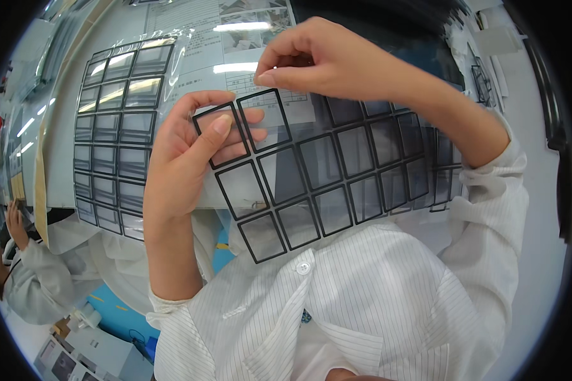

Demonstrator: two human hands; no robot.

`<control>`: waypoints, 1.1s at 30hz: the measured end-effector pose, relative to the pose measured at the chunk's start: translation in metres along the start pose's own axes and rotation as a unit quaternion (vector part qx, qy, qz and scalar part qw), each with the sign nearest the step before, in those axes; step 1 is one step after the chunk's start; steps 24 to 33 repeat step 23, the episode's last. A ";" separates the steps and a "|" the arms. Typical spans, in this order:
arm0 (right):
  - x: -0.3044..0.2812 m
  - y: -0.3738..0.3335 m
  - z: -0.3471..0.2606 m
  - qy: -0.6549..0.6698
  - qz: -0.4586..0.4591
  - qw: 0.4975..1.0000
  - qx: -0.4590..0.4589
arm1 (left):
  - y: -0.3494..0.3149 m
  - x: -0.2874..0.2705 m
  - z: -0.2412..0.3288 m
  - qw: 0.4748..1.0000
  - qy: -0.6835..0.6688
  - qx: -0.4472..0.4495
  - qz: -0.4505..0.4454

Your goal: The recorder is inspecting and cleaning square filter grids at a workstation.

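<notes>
A clear plastic sheet with rows of black square frames [320, 162] hangs tilted in front of my chest. My left hand [178, 149] grips its upper left corner, thumb on the near face and fingers behind, showing through the clear film. Just above the sheet's top edge is my right hand [311, 60], its thumb and index finger pinched together. Whatever lies between those fingertips, if anything, is too small or clear to make out. To the left, a stack of similar framed sheets [112, 141] lies on the table.
A printed paper sheet [190, 32] under glossy clear film lies on the table [60, 159] beyond my hands. A dark surface [375, 19] is at the back. More black-framed sheets [448, 171] show at the right. At the far left sits another person [44, 279] in white.
</notes>
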State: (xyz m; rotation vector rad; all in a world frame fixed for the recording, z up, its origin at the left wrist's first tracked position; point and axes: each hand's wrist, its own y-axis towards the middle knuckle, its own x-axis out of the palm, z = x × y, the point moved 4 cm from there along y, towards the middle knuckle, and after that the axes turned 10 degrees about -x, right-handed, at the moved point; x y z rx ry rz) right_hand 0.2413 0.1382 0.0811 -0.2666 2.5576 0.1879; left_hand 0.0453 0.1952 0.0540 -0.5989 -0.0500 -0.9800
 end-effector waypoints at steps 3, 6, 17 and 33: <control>-0.001 0.011 0.007 0.032 -0.028 0.998 0.045 | 0.000 0.000 0.000 1.000 -0.003 0.001 0.000; 0.000 0.019 0.003 0.042 -0.065 0.989 0.123 | 0.000 -0.001 0.000 1.000 -0.009 0.002 -0.006; 0.001 0.021 0.007 0.083 -0.082 0.987 0.112 | 0.000 0.001 0.000 0.999 -0.034 -0.002 -0.013; 0.002 0.023 0.011 0.085 -0.080 0.989 0.096 | 0.000 0.002 0.000 1.000 -0.028 0.004 -0.013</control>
